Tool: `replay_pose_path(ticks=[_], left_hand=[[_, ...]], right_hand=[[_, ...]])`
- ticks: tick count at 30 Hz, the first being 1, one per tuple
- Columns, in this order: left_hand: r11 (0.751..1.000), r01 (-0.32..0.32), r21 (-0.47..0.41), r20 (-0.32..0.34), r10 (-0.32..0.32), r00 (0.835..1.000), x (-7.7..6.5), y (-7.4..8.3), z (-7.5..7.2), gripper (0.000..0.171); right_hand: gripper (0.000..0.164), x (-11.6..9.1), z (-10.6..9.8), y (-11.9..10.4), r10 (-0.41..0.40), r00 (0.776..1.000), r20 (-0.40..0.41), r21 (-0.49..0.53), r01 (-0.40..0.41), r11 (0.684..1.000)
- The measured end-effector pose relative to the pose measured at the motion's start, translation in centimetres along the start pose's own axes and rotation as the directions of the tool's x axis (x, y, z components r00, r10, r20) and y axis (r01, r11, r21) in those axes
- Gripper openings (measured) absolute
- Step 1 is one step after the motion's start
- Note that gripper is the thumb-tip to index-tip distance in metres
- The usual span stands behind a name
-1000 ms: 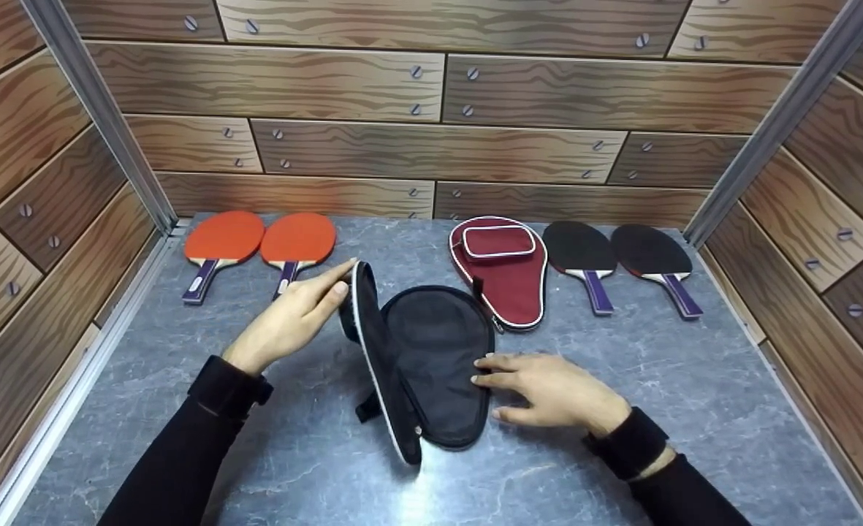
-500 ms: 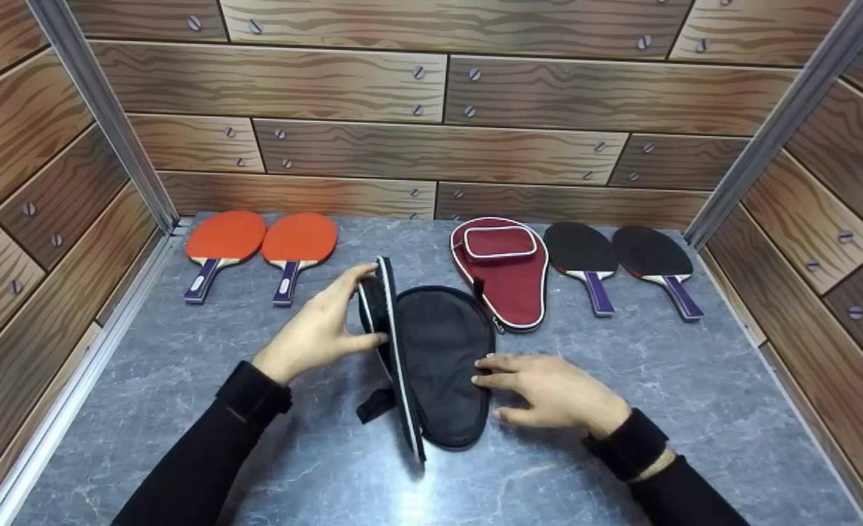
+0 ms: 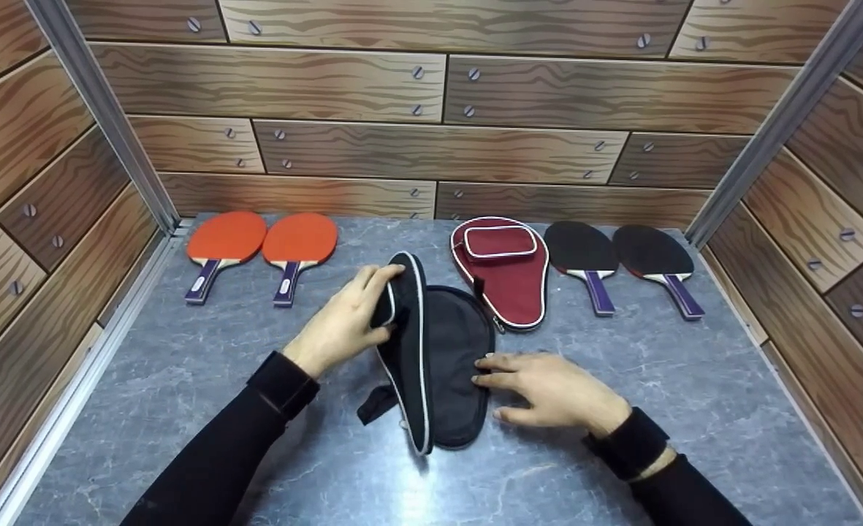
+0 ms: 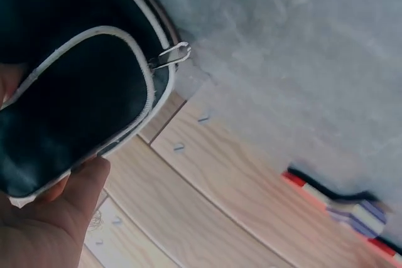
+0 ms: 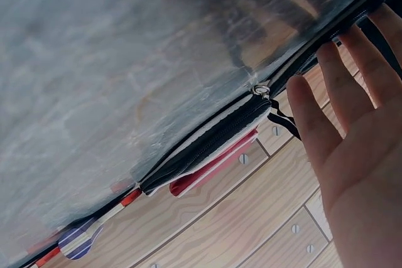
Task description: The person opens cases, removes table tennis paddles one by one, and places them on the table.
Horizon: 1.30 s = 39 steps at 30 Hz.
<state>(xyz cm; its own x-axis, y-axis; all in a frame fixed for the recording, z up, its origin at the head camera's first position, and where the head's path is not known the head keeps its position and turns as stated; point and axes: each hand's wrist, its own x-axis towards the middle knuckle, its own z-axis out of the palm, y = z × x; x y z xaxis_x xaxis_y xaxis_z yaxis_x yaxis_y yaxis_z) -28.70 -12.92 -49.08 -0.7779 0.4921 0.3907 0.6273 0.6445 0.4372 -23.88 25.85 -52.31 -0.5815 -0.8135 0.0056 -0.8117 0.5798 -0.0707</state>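
Note:
A black table tennis bat case (image 3: 411, 365) with white piping lies unzipped on the grey table, its flap tilted up over the lower half (image 3: 460, 351). My left hand (image 3: 343, 318) grips the flap by its upper end, around the small pocket. In the left wrist view, the pocket (image 4: 81, 105) and a metal zip pull (image 4: 173, 54) show beside the fingers. My right hand (image 3: 555, 391) rests its fairly straight fingertips on the right edge of the lower half. From the right wrist, the fingers (image 5: 342, 86) touch the zipped rim (image 5: 301, 61).
A maroon bat case (image 3: 508, 285) lies behind to the right. Beside it are two black-faced bats (image 3: 581, 248). Two orange-faced bats (image 3: 226, 237) lie at the back left. Wood-patterned walls (image 3: 431, 88) enclose the table (image 3: 314, 467) at the back and sides.
My left hand has moved right, swinging the flap from leaning left to standing and tilting over the lower half. Its grip has shifted onto the pocket side. The right hand stays put.

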Motion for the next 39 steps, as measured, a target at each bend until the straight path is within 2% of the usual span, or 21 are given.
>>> replay_pose_path(ticks=[10, 18, 25, 28, 34, 39], left_hand=[[0.996, -0.048, 0.081, 0.035, 0.045, 0.998, 2.3, 0.4, -0.4, 0.096], [0.987, -0.053, 0.151, 0.123, 0.035, 0.992, 4.0, 0.8, -0.6, 0.106], [0.973, -0.044, 0.226, 0.189, 0.000, 0.982, 4.7, 0.0, 0.4, 0.102], [0.967, -0.066, 0.245, 0.201, 0.016, 0.980, 5.0, -0.5, 1.1, 0.094], [0.947, -0.131, 0.293, 0.213, 0.069, 0.975, 4.4, -0.4, 1.8, 0.076], [0.942, -0.146, 0.303, 0.277, 0.060, 0.959, 2.5, 1.4, 1.1, 0.067]], right_hand=[[0.061, 0.1, -0.1, -0.2, -0.008, 1.000, -0.007, -0.014, 0.008, 1.000], [0.062, 0.1, -0.4, 0.0, 0.002, 1.000, -0.001, -0.012, -0.002, 1.000], [0.060, 0.1, -0.6, 0.1, 0.007, 1.000, 0.002, -0.008, -0.007, 1.000], [0.060, 0.1, -0.6, 0.1, 0.012, 1.000, 0.002, -0.004, -0.012, 1.000], [0.061, 0.0, -0.6, 0.0, 0.026, 1.000, -0.006, -0.020, -0.026, 0.999], [0.060, 0.0, -0.6, 0.0, 0.021, 1.000, -0.020, -0.043, -0.022, 0.999]])
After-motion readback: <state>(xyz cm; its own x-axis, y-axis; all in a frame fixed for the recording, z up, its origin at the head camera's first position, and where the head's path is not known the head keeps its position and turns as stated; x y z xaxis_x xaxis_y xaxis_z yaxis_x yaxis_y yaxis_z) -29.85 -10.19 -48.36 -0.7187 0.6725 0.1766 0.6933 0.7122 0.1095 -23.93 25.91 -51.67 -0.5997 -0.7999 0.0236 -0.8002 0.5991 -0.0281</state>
